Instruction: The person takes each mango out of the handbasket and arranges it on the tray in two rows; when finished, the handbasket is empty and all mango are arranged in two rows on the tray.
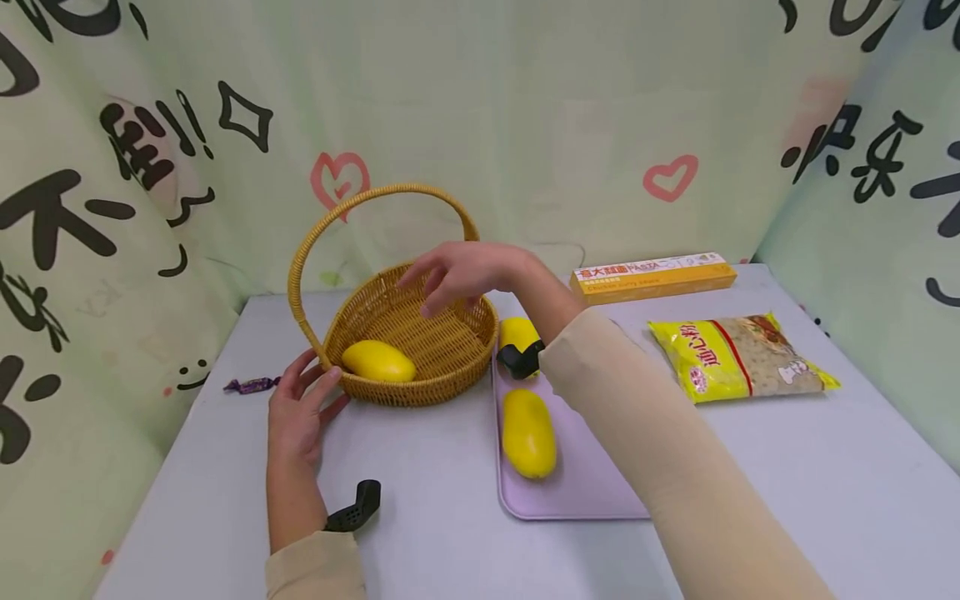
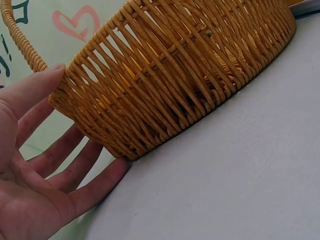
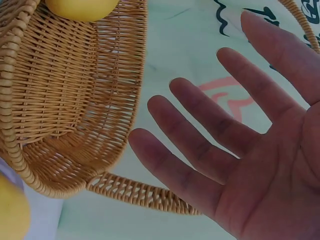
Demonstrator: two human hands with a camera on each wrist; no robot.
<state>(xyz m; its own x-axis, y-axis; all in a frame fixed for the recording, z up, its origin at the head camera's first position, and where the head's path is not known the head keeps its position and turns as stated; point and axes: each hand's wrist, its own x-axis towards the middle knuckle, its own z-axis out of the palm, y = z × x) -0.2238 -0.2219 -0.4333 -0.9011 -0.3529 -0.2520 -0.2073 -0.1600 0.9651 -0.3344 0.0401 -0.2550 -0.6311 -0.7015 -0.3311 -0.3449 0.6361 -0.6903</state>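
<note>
A wicker basket (image 1: 420,392) with a tall arched handle (image 1: 390,190) stands on the table. My left hand (image 1: 300,408) holds its left end. In the left wrist view, the thumb lies on the rim by the handle's base, with the other fingers against the outer side. One yellow mango (image 1: 378,361) lies inside the basket, at its left. Above the basket hovers my right hand (image 1: 468,275), holding nothing; in the right wrist view its fingers are spread. Right of the basket, a second mango (image 1: 528,433) lies on a purple tray (image 1: 585,500). Another mango (image 1: 517,332) there is partly hidden by my right wrist.
A yellow bag (image 1: 742,358) lies right of the tray, partly behind my right sleeve. Behind it is a long orange box (image 1: 652,279) near the back edge. A purple-wrapped candy (image 1: 251,385) lies left of the basket. A printed curtain (image 1: 525,125) closes off the back and sides.
</note>
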